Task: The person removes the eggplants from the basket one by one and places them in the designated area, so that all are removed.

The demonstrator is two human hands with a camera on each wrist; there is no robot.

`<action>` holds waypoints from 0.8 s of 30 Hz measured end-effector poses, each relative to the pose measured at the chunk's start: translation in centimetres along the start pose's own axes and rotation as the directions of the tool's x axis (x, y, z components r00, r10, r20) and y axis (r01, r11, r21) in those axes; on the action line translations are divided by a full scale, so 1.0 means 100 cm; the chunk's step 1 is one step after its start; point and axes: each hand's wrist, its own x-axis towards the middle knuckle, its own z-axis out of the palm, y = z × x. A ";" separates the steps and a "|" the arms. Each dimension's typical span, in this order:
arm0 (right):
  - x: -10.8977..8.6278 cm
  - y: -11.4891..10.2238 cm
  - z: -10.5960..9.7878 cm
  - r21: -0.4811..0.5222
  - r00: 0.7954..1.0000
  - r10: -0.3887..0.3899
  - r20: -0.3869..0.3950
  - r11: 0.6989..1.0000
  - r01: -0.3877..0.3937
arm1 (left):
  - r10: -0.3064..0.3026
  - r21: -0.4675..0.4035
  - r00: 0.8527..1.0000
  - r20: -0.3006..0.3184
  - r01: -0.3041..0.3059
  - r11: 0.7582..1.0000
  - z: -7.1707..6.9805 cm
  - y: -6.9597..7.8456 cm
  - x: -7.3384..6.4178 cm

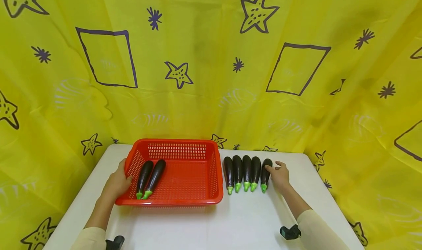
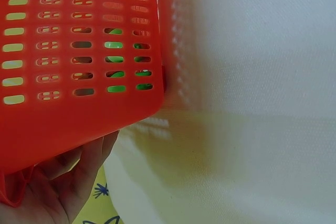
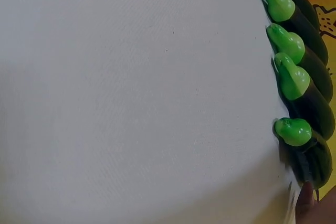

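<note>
A red plastic basket with slotted walls stands on the white table. Two dark purple eggplants with green stems lie side by side in its left part. My left hand grips the basket's left side, its fingers behind the wall in the left wrist view. To the right of the basket, several eggplants lie in a row, stems toward me. Set slightly apart, the rightmost eggplant is touched by my right hand; its index finger stands off the eggplant. In the right wrist view only fingertips show.
The white table extends in front of the basket and the row. A yellow curtain with star and square drawings hangs behind the table and along both sides. Black devices are worn at both wrists.
</note>
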 end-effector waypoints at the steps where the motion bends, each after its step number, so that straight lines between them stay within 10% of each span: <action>1: 0.000 -0.001 0.000 -0.002 1.000 -0.008 -0.020 1.000 0.008 | -0.002 -0.001 1.000 0.001 0.002 1.000 0.000 0.001 0.000; 8: -0.007 -0.017 0.006 0.075 0.994 -0.068 -0.087 0.994 0.074 | -0.013 -0.004 1.000 0.007 0.013 1.000 0.000 0.001 -0.001; 24: -0.043 -0.067 0.040 0.273 0.976 -0.207 0.069 0.945 0.181 | -0.016 -0.011 1.000 0.009 0.016 1.000 0.001 0.002 -0.001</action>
